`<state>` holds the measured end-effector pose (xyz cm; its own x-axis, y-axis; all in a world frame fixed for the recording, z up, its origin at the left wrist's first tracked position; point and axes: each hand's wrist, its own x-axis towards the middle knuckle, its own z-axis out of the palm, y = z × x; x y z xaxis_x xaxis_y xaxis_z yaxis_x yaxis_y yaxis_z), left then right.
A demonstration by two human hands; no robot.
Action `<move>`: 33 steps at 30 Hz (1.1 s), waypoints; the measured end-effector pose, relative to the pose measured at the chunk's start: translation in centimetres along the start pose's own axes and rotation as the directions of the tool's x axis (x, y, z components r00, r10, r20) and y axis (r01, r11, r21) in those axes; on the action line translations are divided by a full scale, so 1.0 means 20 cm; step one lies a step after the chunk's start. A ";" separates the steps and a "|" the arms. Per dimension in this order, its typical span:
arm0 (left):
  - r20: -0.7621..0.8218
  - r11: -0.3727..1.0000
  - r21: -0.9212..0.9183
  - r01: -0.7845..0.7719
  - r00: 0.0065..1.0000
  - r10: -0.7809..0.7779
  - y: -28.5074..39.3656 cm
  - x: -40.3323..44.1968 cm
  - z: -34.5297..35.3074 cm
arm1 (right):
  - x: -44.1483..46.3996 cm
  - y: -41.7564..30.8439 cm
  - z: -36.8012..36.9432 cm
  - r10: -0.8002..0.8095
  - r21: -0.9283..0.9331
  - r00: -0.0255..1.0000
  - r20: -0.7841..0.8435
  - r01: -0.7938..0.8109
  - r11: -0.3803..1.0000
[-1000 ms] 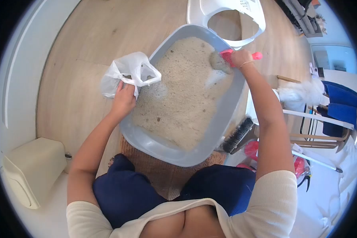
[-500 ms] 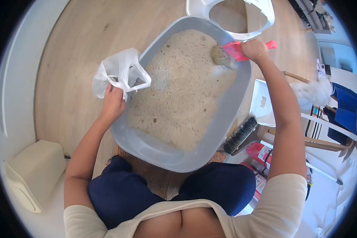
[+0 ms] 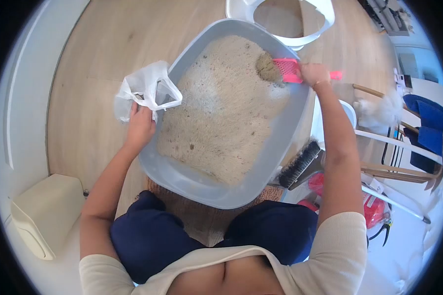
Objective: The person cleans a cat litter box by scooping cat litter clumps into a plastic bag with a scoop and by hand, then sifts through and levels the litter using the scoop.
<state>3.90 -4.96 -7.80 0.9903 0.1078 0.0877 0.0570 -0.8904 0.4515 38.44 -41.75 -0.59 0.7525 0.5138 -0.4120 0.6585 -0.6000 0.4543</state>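
Note:
A grey litter box (image 3: pixel 216 194) full of beige cat litter (image 3: pixel 216 118) lies in front of my knees. My right hand (image 3: pixel 314 74) grips the handle of a pink litter scoop (image 3: pixel 286 70) over the box's upper right side. A brownish clump (image 3: pixel 267 68) sits at the scoop's front end; whether it rests on the scoop or on the litter I cannot tell. At the box's left rim, my left hand (image 3: pixel 142 123) is closed on a white plastic bag (image 3: pixel 147 86), whose handles gape open. Small dark bits dot the litter.
A white box lid (image 3: pixel 325 32) with a large opening lies beyond the box. To the right are a black-bristled brush (image 3: pixel 300 162), a white tray (image 3: pixel 348 115) and a red fire extinguisher (image 3: pixel 374 209). A cream bin (image 3: pixel 47 211) stands at lower left.
My right hand and the scoop have shifted slightly left and down, and the clump at its front looks bigger. My left hand with the bag has barely moved.

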 end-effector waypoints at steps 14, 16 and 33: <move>-0.035 0.999 0.030 0.018 0.999 -0.017 0.04 -0.03 0.02 | -0.80 -0.62 -0.06 0.145 0.098 0.980 -0.139 -0.132 0.986; -0.073 0.999 0.037 0.004 0.997 -0.001 0.03 -0.04 0.01 | -0.86 -0.71 -0.08 0.196 0.059 0.963 -0.188 -0.188 0.980; -0.316 0.788 -0.613 0.060 0.895 -0.314 -0.02 0.02 -0.38 | -0.75 -0.48 -0.11 0.423 0.371 0.906 -0.014 -0.388 0.844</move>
<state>3.35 -1.28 -1.21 0.8289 0.5156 0.2170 0.0268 -0.4240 0.9053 20.95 -42.33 2.95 0.9606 0.2199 -0.1702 0.2580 -0.9331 0.2506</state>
